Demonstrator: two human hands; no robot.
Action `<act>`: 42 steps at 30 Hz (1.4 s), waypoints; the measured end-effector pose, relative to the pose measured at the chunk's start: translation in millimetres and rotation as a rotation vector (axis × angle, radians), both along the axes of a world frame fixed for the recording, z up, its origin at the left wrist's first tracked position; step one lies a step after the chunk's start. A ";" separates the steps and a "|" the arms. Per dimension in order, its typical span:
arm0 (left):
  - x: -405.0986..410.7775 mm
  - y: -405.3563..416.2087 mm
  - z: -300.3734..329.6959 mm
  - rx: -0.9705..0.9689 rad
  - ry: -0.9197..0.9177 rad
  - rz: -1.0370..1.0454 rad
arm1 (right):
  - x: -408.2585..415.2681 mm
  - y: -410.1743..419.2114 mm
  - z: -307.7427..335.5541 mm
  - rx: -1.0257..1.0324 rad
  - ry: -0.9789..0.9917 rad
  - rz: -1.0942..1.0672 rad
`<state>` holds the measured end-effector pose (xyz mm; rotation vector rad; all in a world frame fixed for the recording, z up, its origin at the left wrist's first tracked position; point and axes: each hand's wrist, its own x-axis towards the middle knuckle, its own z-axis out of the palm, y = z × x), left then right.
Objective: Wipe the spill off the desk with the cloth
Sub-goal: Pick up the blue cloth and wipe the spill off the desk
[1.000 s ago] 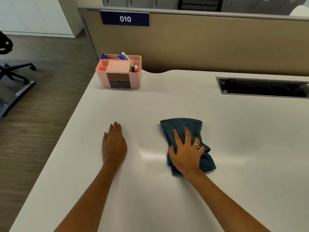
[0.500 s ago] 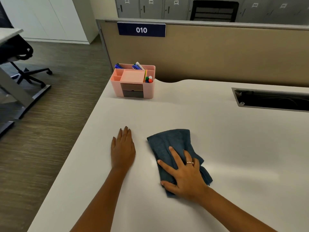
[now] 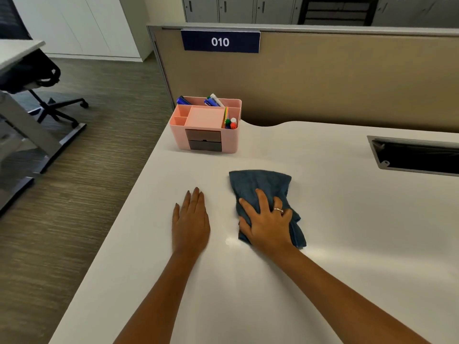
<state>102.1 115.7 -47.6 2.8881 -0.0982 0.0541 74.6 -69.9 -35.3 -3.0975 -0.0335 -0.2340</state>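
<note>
Currently the crumpled dark blue terry cloth [image 3: 260,187] lies on the smooth white desk [image 3: 347,219], toward its left side, in front of the pink plastic organiser [image 3: 206,127]. The right hand [image 3: 267,223] presses it flat, fingers spread, not clenched. The left hand [image 3: 191,219] rests flat and released just beside it. Maintain even downward pressure and overlap strokes; the glossy patch near the cloth's edge may be residual liquid.

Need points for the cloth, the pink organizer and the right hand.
cloth [image 3: 260,181]: head view, on the bare far part past the fingers.
organizer [image 3: 206,117]: head view, on its flat pink top.
right hand [image 3: 269,223]: head view, on the back of the hand, which presses on the cloth.
</note>
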 end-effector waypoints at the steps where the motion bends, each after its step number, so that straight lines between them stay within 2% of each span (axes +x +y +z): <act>1: 0.3 0.3 -0.4 -0.004 -0.003 0.002 | 10.8 1.4 -1.3 0.013 -0.001 -0.026; 10: -0.2 0.1 -1.2 -0.001 -0.017 -0.002 | 78.2 6.3 -10.8 0.073 0.061 -0.103; 21: -1.8 1.3 1.7 -0.064 -0.042 0.001 | -41.6 40.3 -4.0 0.049 -0.035 0.075; 26: -2.4 0.2 1.4 -0.072 -0.044 0.002 | -46.7 41.1 -1.4 0.028 -0.030 0.066; 30: -2.6 1.0 0.3 -0.044 -0.036 -0.006 | -30.0 39.8 -2.6 0.034 -0.038 0.082; 37: 3.5 0.0 -2.4 -0.027 -0.027 -0.032 | 43.4 37.1 -2.3 0.152 0.007 -0.037; 42: 21.3 -4.6 -2.4 -0.032 -0.025 -0.016 | 81.1 8.0 -8.4 0.153 -0.013 -0.054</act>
